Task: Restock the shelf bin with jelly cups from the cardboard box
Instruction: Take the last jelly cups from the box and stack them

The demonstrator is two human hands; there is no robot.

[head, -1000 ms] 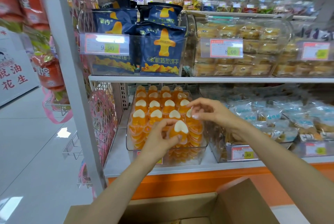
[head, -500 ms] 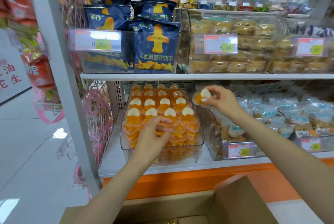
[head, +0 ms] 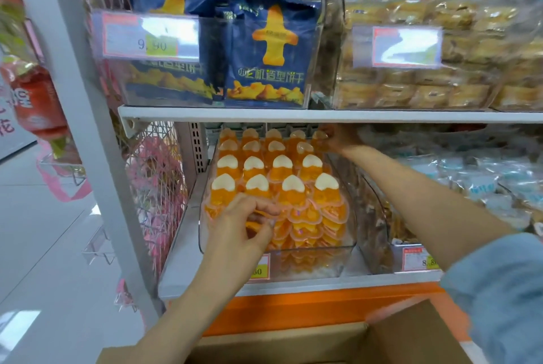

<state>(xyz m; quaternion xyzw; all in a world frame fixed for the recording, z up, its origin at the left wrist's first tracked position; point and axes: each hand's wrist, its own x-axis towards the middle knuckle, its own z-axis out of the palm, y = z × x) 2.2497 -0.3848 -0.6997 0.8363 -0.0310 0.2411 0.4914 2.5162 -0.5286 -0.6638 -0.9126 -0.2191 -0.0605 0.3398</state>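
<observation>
Jelly cups [head: 282,184], orange with white heart-shaped lids, are stacked in rows inside the clear shelf bin [head: 349,241]. At the bin's rear right corner a rear cup [head: 318,135] is pinched in the grip of the right hand [head: 338,138], though the fingertips are blurred. At the bin's front left the left hand [head: 235,234] is laid over the stack, its grip curled and pinched on a front cup [head: 257,224]. A price tag [head: 260,268] is fixed to the bin's front. Blue biscuit bags [head: 270,49] are stood above the bin. The cardboard box [head: 396,340] is seen below the bin, one flap raised.
</observation>
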